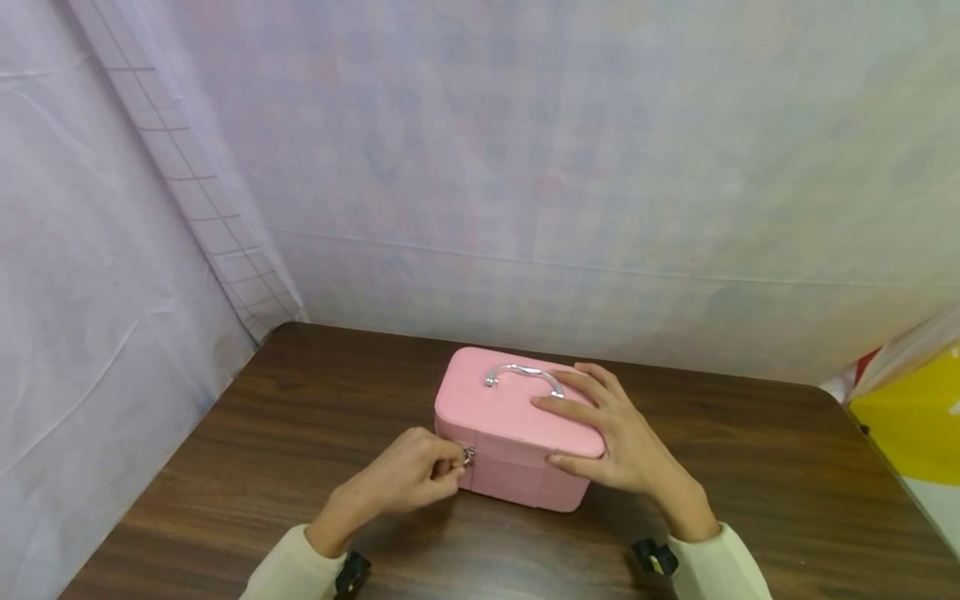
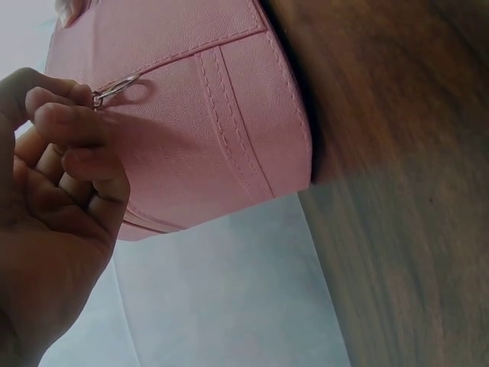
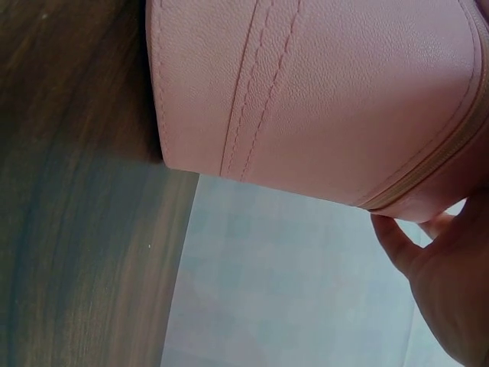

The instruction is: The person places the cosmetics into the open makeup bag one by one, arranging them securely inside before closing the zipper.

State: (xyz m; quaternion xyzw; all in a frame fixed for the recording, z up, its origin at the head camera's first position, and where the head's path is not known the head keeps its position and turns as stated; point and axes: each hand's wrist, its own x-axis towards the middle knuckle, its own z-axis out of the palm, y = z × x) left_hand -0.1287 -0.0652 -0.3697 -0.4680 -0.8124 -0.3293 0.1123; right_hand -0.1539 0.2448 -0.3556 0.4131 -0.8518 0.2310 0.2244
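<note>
A pink vanity case (image 1: 498, 417) with a silver handle (image 1: 525, 369) stands on the wooden table, lid down. Stitched seams and a zipper track (image 3: 428, 172) run round its sides. At the front left corner my left hand (image 1: 412, 471) pinches the metal zipper pull (image 2: 116, 87) between thumb and curled fingers; the pull's ring shows beyond the fingertips in the left wrist view. My right hand (image 1: 626, 437) rests on the lid's right end, fingers spread and fairly straight on top beside the handle. Its thumb lies against the front upper edge.
The dark wooden table (image 1: 247, 433) extends on both sides of the case. Pale patterned cloth (image 1: 525, 167) hangs behind its far edge and along the left. Something yellow (image 1: 911, 417) stands beyond the right edge.
</note>
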